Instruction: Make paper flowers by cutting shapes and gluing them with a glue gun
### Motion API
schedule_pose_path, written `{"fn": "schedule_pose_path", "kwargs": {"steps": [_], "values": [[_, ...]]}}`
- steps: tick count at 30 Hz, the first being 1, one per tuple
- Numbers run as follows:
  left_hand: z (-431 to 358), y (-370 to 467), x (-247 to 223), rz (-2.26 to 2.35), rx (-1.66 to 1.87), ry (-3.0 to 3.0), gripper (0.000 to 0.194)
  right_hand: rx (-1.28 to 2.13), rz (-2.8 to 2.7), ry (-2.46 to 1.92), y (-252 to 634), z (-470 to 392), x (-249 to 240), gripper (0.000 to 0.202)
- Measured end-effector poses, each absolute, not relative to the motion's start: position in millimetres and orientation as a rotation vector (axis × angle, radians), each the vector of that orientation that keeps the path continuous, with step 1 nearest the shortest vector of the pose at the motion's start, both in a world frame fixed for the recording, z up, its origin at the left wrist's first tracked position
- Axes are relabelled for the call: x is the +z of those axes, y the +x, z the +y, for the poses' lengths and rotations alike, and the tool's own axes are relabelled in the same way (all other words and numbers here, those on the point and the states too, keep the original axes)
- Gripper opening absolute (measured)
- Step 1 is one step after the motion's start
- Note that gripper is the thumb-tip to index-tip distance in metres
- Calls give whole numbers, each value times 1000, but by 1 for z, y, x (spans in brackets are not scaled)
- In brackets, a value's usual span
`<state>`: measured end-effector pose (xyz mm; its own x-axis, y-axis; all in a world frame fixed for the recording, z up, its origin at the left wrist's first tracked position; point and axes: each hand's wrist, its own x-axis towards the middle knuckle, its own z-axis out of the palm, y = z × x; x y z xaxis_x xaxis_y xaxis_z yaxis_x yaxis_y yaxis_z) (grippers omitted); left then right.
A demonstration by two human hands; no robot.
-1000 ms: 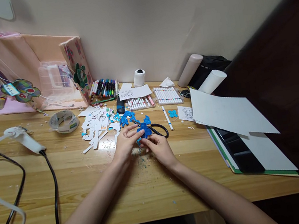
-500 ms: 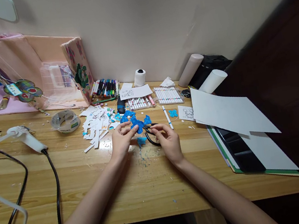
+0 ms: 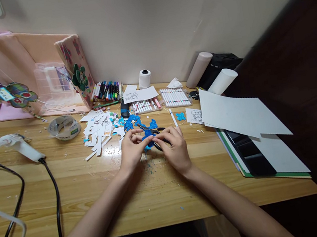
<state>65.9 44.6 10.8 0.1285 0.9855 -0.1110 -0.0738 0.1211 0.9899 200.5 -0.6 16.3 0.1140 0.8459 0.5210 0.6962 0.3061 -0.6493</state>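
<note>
A blue flower-shaped cutout (image 3: pixel 148 133) is pinched between thumb and fingers of my left hand (image 3: pixel 132 150). From the other side, the closed fingers of my right hand (image 3: pixel 175 150) meet the same cutout at its right edge. Black-handled scissors (image 3: pixel 157 146) show behind and below the fingers, their tips pointing up and left; the hands cover much of them. Blue scraps (image 3: pixel 131 122) lie just beyond my left hand. A finished-looking small blue flower (image 3: pixel 180 116) rests on the table to the right, near a white marker (image 3: pixel 173 117).
White paper scraps (image 3: pixel 100 129) and a tape roll (image 3: pixel 64 128) lie left. Marker trays (image 3: pixel 175 97) and a thread spool (image 3: pixel 144 79) stand at the back. Paper sheets (image 3: pixel 235 112) over folders fill the right; a black cable (image 3: pixel 55 195) runs down the left.
My right fingers have moved from the scissors onto the blue cutout. My hands have come closer together, and the camera view has shifted slightly.
</note>
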Motion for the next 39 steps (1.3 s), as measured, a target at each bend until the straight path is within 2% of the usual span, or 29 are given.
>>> {"fn": "schedule_pose_path", "kwargs": {"steps": [29, 39], "values": [[44, 66, 13, 1096, 1042, 1198, 48, 290, -1674, -1348, 212, 2, 19, 8], [51, 61, 10, 984, 892, 1057, 54, 530, -1659, -1262, 214, 2, 21, 10]]}}
